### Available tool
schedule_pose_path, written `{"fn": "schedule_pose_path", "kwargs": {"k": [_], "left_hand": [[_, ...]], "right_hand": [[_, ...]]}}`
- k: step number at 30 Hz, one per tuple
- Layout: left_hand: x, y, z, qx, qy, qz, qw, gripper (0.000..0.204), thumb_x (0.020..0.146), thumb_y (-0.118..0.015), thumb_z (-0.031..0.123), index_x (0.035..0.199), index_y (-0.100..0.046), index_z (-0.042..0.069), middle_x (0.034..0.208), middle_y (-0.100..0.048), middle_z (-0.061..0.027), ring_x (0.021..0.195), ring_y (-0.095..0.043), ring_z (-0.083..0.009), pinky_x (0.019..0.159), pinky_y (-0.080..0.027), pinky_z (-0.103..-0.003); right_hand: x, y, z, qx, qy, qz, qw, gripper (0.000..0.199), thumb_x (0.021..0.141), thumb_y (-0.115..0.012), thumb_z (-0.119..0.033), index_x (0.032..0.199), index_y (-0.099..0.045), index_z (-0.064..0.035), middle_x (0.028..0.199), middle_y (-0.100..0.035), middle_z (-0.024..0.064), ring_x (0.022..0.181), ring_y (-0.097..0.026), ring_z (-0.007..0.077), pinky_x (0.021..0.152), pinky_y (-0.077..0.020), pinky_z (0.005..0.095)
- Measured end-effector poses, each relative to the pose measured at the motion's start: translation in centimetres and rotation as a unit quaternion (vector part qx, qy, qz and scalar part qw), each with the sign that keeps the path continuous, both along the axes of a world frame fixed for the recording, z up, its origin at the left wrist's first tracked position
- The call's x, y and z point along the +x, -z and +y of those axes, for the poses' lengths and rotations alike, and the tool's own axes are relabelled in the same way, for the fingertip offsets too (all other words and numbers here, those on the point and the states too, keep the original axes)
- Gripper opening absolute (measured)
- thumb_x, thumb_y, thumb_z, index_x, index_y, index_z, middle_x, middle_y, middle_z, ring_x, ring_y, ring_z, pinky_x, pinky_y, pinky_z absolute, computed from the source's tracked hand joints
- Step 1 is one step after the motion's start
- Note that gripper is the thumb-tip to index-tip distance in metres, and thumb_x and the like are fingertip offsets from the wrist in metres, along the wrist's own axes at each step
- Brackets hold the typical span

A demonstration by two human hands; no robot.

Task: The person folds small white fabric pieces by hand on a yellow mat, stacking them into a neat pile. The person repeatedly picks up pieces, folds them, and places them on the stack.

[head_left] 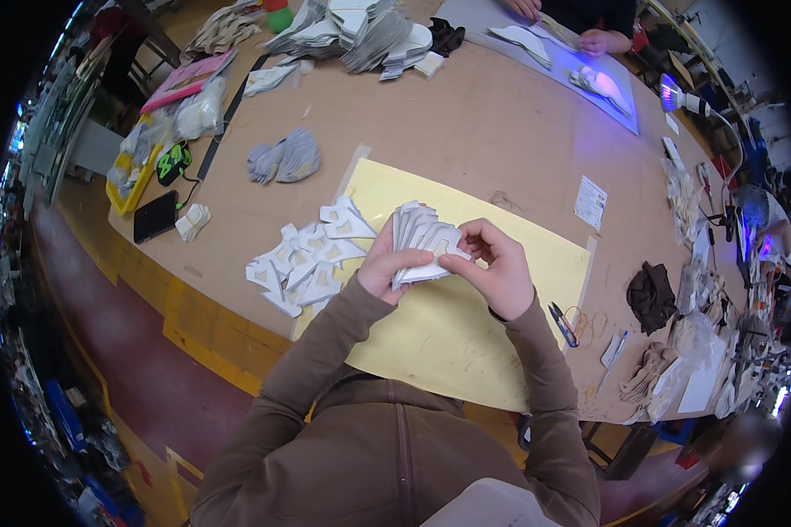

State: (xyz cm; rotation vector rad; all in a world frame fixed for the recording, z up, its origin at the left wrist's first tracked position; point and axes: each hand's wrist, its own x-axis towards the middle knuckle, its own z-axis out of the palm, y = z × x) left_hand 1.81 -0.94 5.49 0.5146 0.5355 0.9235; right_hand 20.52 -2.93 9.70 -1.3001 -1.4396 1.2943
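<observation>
In front of me, over a yellow sheet (453, 325), my two hands hold a fanned stack of flat white cut-out pieces (417, 230). My left hand (385, 265) is closed round the stack's left side and lower edge, its thumb lying across the front. Thumb and fingers of my right hand (497, 265) pinch the right edge of the front piece, which has a notch in it. A loose pile of similar white pieces (303, 259) lies just left of my left hand, partly on the yellow sheet.
Beyond the pile sits a grey bundle of pieces (284, 156). A phone (156, 218) and yellow tray (134, 180) are at left, larger stacks (360, 35) at the back. A pen (562, 323) and dark cloth (651, 297) lie right. Across the table, a co-worker's hand (602, 42) is near a lamp (684, 97).
</observation>
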Motion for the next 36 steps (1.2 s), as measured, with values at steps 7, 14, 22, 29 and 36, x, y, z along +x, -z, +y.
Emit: {"fn": "schedule_pose_path", "kwargs": {"k": [7, 14, 22, 29, 36], "left_hand": [[-0.1, -0.4, 1.1, -0.067, -0.005, 0.041, 0.997, 0.072, 0.079, -0.060, -0.003, 0.144, -0.031, 0.010, 0.123, -0.052, -0.0104, 0.111, -0.059, -0.0213, 0.082, -0.057, -0.029], [0.2, 0.6, 1.7, 0.006, -0.019, 0.073, 0.997, 0.068, 0.082, -0.061, -0.003, 0.143, -0.032, 0.011, 0.122, -0.053, -0.0096, 0.107, -0.062, -0.0195, 0.077, -0.059, -0.027], [1.0, 0.1, 1.5, -0.019, -0.107, 0.048, 0.993, 0.069, 0.079, -0.063, -0.010, 0.137, -0.033, 0.008, 0.116, -0.054, -0.0099, 0.100, -0.061, -0.0180, 0.072, -0.054, -0.029], [2.2, 0.0, 0.7, 0.070, -0.193, 0.103, 0.973, 0.072, 0.076, -0.061, -0.014, 0.138, -0.031, 0.008, 0.122, -0.055, -0.0152, 0.112, -0.058, -0.0235, 0.095, -0.050, -0.035], [1.8, -0.2, 0.5, 0.072, -0.255, 0.131, 0.955, 0.071, 0.075, -0.062, -0.015, 0.136, -0.034, 0.007, 0.120, -0.054, -0.0123, 0.112, -0.057, -0.0208, 0.095, -0.049, -0.034]], "right_hand": [[1.3, 0.3, 1.1, -0.039, 0.090, 0.064, 0.993, 0.016, 0.084, -0.070, 0.000, 0.099, -0.065, 0.0053, 0.088, -0.065, 0.0056, 0.075, -0.061, 0.0085, 0.066, -0.0500, 0.0212], [1.3, 0.4, 1.1, -0.021, 0.110, 0.067, 0.991, 0.025, 0.086, -0.066, 0.002, 0.110, -0.065, 0.0072, 0.090, -0.068, 0.0091, 0.076, -0.063, 0.0112, 0.070, -0.0526, 0.0230], [1.6, 0.1, 1.5, -0.037, 0.113, 0.044, 0.992, 0.026, 0.082, -0.069, 0.005, 0.108, -0.066, 0.0085, 0.092, -0.067, 0.0108, 0.079, -0.065, 0.0126, 0.074, -0.0538, 0.0214], [0.8, 0.9, 1.4, 0.055, 0.114, 0.048, 0.991, 0.018, 0.080, -0.072, 0.002, 0.098, -0.071, 0.0038, 0.089, -0.066, 0.0087, 0.080, -0.066, 0.0136, 0.072, -0.0551, 0.0229], [1.0, 0.9, 1.5, 0.160, 0.155, -0.028, 0.974, 0.015, 0.082, -0.070, 0.002, 0.097, -0.070, 0.0058, 0.089, -0.065, 0.0085, 0.077, -0.065, 0.0131, 0.069, -0.0535, 0.0233]]}}
